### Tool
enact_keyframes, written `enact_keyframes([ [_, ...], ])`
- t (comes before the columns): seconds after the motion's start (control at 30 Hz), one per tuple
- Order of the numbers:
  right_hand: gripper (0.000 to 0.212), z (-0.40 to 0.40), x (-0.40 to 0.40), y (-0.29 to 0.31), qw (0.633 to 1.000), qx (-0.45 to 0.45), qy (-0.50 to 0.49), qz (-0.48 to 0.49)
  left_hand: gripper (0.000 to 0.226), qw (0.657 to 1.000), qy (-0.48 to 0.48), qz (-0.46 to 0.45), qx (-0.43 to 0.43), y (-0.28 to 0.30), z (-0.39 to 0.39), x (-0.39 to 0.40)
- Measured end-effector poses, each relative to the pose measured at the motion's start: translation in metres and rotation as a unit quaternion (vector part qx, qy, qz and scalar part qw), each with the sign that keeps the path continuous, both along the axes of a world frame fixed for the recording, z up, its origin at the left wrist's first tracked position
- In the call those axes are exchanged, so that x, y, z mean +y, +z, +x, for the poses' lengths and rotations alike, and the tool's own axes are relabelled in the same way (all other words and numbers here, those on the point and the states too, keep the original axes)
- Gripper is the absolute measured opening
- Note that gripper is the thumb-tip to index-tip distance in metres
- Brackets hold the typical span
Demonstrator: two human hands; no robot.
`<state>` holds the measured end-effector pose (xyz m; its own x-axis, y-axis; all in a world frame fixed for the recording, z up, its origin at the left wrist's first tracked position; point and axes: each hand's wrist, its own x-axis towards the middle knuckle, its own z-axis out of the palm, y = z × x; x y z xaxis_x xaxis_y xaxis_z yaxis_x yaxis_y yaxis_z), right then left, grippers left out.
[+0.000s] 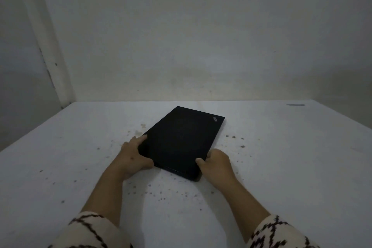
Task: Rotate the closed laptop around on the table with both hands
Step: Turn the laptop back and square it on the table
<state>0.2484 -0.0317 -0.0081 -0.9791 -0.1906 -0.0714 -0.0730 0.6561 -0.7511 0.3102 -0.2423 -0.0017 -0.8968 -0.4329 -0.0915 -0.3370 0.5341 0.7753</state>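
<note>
step: turning closed laptop (pixel 181 143) on bench (pixel 281 167) | left hand (pixel 131 156), right hand (pixel 216 164) clamping near corners | tip: keeping it flat, pushing evenly

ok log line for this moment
left hand gripping laptop near-left corner | right hand gripping near-right corner | laptop closed, flat, angled

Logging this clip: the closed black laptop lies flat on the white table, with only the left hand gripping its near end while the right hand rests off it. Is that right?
Not quite. Both hands grip it: the head view shows the left hand on the near-left corner of the laptop and the right hand clasping the near-right corner, fingers on the lid. The rest holds: closed, black, flat on the white table.
</note>
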Motion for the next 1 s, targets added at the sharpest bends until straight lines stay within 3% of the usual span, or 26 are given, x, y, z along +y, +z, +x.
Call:
enact_keyframes([
  [0.1,0.030,-0.012,0.011,0.002,0.999,0.042,0.008,0.009,0.082,0.993,0.114,0.012,-0.003,0.000,-0.007,0.038],
  [0.2,0.011,-0.020,0.013,0.004,0.997,0.074,0.004,0.001,0.082,0.976,0.209,0.066,0.005,0.002,-0.014,0.080],
  [0.27,0.029,-0.024,0.010,0.001,0.997,0.082,0.015,0.005,0.086,0.970,0.233,0.072,0.011,-0.002,-0.019,0.099],
  [0.47,0.047,-0.044,0.013,0.001,0.990,0.121,0.048,0.053,0.092,0.966,0.259,0.011,0.005,-0.012,-0.026,0.114],
  [0.63,0.044,-0.078,0.019,0.005,0.986,0.139,0.052,0.075,0.094,0.964,0.260,-0.045,-0.024,-0.014,-0.027,0.120],
  [0.77,0.029,-0.105,0.012,0.006,0.985,0.146,0.057,0.077,0.090,0.965,0.247,-0.082,-0.037,-0.018,-0.029,0.120],
  [0.9,0.036,-0.128,0.002,0.005,0.982,0.153,0.057,0.100,0.088,0.960,0.251,-0.110,-0.053,-0.020,-0.030,0.122],
  [1.0,0.028,-0.144,-0.004,0.005,0.979,0.155,0.058,0.120,0.085,0.958,0.250,-0.127,-0.061,-0.023,-0.031,0.122],
])
